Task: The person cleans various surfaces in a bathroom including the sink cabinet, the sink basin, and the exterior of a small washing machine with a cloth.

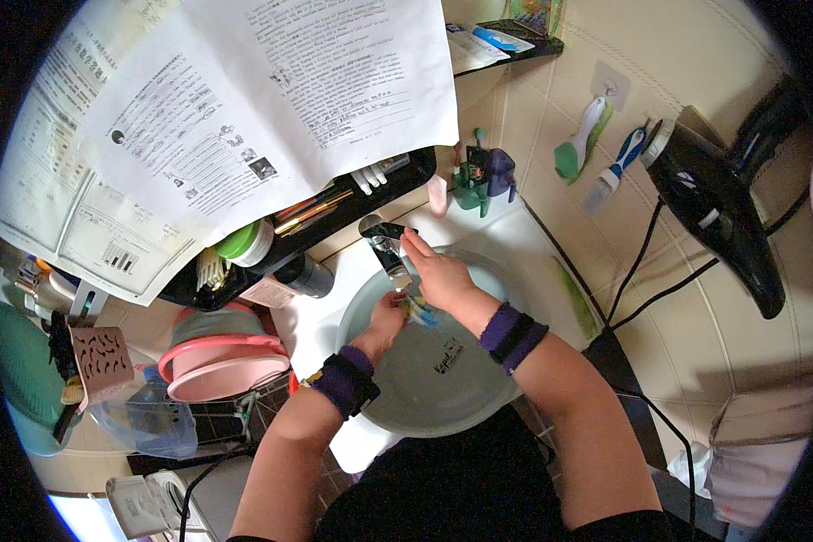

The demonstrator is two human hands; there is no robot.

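A large grey-green plastic basin (406, 379) stands in the white washbasin (542, 237) before me. Over its far part, just below the spout of the chrome faucet (387, 254), my left hand (387, 318) is closed around a small blue, yellow and clear item (421, 313), whose exact kind I cannot tell. My right hand (440, 274) reaches to the faucet, its extended fingertips touching the dark lever handle (410, 232); it grips nothing. Both wrists carry dark purple bands.
Printed paper sheets (271, 101) overhang a black shelf (311, 230) holding pens and a green-lidded jar (246, 242). Pink basins (227, 376) hang at left. Brushes (582, 139) and a black hair dryer (718, 210) with cords hang on the right wall. Toothbrush cups (473, 183) sit behind the washbasin.
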